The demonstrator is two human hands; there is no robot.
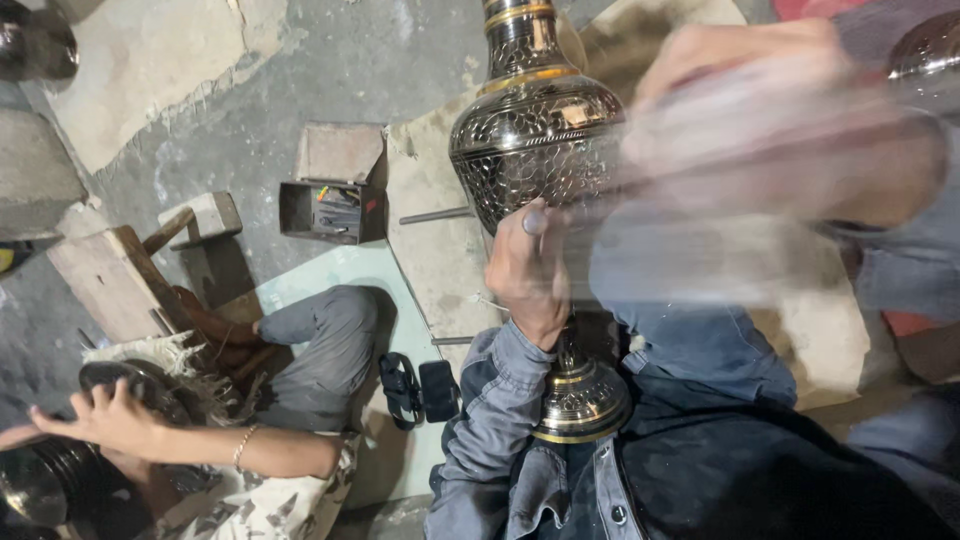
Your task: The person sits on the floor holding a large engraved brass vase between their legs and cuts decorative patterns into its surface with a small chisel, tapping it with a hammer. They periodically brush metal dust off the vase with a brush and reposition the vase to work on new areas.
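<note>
Hands grip engraved metal vase between them.

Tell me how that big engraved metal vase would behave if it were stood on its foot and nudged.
The vase probably tips easily: its wide belly sits over a thin stem and small foot. It looks rigid and likely heavy, being all metal. The polished surface may be slippery; the left hand grips it at the narrow part below the belly.

Floor: bare grey concrete, rough and stained, far from me.
Mats: worn tan sheets spread over it.
Left: my wooden block, a small open box beyond.
Light: dim, flat.
</note>
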